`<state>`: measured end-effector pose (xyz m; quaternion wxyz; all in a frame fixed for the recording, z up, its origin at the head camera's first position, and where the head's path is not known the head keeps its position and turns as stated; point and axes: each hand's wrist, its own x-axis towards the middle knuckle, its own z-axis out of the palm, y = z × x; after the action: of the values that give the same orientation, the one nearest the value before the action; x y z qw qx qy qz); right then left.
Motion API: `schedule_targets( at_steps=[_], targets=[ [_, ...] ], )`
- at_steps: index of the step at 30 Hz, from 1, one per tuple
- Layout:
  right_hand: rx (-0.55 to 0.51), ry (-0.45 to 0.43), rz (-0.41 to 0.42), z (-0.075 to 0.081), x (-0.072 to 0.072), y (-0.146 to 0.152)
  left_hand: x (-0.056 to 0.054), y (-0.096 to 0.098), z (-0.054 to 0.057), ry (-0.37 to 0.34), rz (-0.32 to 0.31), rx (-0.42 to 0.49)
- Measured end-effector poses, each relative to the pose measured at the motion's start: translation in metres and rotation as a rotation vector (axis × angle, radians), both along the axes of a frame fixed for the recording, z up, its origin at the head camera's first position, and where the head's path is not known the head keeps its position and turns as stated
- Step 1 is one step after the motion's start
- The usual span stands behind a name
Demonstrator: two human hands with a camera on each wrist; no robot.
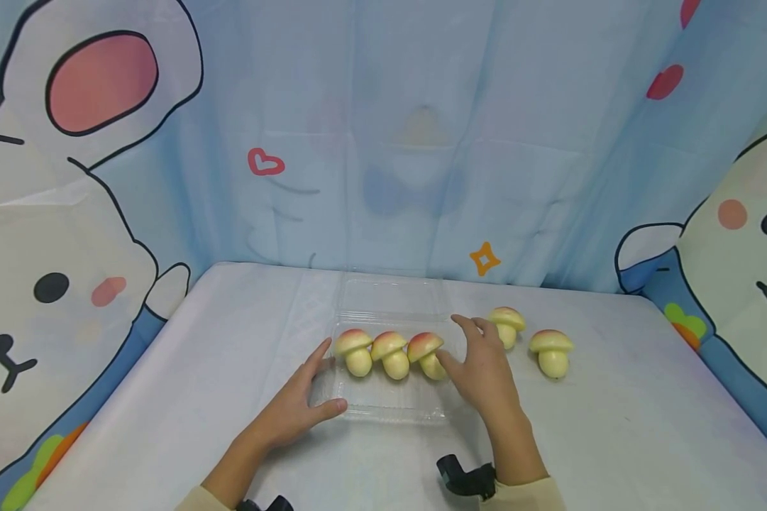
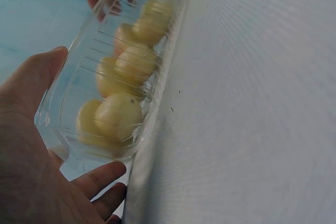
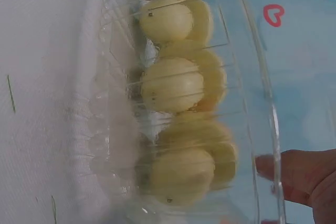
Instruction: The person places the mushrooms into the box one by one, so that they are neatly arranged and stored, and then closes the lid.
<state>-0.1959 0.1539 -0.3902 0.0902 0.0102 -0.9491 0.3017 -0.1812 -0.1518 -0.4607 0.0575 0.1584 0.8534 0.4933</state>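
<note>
A clear plastic clamshell box (image 1: 392, 411) lies on the table with its lid (image 1: 392, 297) folded back toward the curtain. Inside, side by side, are three toy mushrooms with red-yellow caps: a left one (image 1: 357, 358), a middle one (image 1: 394, 362) and a right one (image 1: 429, 357). My left hand (image 1: 294, 404) spreads around the box's left end, its thumb at the rim in the left wrist view (image 2: 50, 64). At the right end my right hand (image 1: 482, 365) has its fingers extended and thumb by the right mushroom, partly seen through the plastic wall in the right wrist view.
Two more toy mushrooms stand right of the box: one (image 1: 507, 326) just beyond my right hand, another (image 1: 552, 353) farther right. White cloth covers the table (image 1: 626, 397). A blue cartoon curtain (image 1: 396, 142) hangs behind. Black camera mounts (image 1: 466, 477) sit at my wrists.
</note>
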Motion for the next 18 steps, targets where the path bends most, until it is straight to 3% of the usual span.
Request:
schedule_targets(
  at_steps=[12, 18],
  targets=[
    [-0.035, 0.002, -0.061, 0.008, 0.002, 0.009, 0.000, 0.000, 0.000, -0.005, -0.003, 0.005],
    [-0.078, 0.052, -0.090, 0.010, 0.002, 0.015, 0.000, 0.000, 0.000, -0.008, -0.003, 0.011]
  ],
)
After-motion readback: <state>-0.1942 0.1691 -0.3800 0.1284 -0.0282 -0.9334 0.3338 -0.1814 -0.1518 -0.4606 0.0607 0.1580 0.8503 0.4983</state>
